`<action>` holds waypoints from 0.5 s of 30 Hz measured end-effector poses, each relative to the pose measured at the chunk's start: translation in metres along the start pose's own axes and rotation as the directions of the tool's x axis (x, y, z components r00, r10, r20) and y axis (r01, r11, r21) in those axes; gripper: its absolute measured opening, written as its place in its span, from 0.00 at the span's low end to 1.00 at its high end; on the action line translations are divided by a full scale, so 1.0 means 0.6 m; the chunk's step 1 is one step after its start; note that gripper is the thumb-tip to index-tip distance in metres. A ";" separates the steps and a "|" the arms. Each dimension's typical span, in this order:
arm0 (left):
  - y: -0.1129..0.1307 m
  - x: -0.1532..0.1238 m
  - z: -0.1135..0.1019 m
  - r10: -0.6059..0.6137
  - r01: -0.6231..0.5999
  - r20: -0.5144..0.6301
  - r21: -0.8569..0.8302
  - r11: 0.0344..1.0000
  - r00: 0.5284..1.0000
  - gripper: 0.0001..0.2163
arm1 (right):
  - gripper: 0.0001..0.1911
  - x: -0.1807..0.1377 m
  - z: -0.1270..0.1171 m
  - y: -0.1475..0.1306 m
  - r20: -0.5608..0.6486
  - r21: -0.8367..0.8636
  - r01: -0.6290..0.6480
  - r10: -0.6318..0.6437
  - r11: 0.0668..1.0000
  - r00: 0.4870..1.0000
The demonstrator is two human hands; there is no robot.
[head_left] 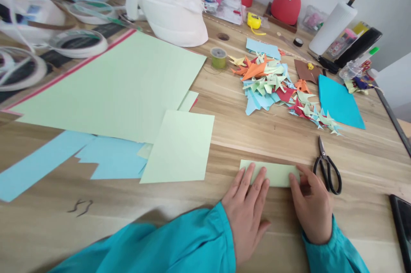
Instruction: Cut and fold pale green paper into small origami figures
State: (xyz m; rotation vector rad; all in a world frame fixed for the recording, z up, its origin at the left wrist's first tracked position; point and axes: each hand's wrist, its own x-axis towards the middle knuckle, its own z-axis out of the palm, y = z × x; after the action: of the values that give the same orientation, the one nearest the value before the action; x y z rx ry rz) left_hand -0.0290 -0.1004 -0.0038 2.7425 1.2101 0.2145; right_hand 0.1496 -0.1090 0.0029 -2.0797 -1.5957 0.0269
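Observation:
A folded strip of light green paper point(276, 173) lies flat on the wooden table in front of me. My left hand point(245, 213) rests on its left part with the fingers stretched out. At the right end, my right hand point(311, 202) pinches the strip between thumb and forefinger. Black-handled scissors point(326, 166) lie just beyond my right hand, tips pointing away. To the left is a light green paper square point(181, 146), overlapping blue paper scraps point(117, 157) and close to a large light green sheet point(122, 88).
Folded paper cranes point(263, 76) are heaped at the back right, beside a blue paper stack point(340, 101). A thread spool point(218, 58) stands near the large sheet. Tape rolls point(77, 43) lie at the far left. A phone point(401, 226) sits at the right edge.

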 end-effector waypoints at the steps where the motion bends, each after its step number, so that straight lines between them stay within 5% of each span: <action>1: 0.000 0.000 0.000 0.002 -0.002 -0.003 0.002 1.000 1.000 0.34 | 0.16 0.000 0.000 0.000 -0.001 0.002 -0.003 0.003 1.000 1.000; 15: -0.001 0.000 0.002 -0.015 0.014 -0.052 -0.019 1.000 0.999 0.32 | 0.13 0.002 -0.005 0.005 0.024 0.126 -0.128 0.126 0.984 0.992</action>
State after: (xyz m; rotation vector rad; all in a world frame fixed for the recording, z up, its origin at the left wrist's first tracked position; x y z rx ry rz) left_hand -0.0290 -0.1000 -0.0047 2.7281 1.2335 0.2962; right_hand 0.1537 -0.1097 0.0048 -2.0829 -1.4290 0.1857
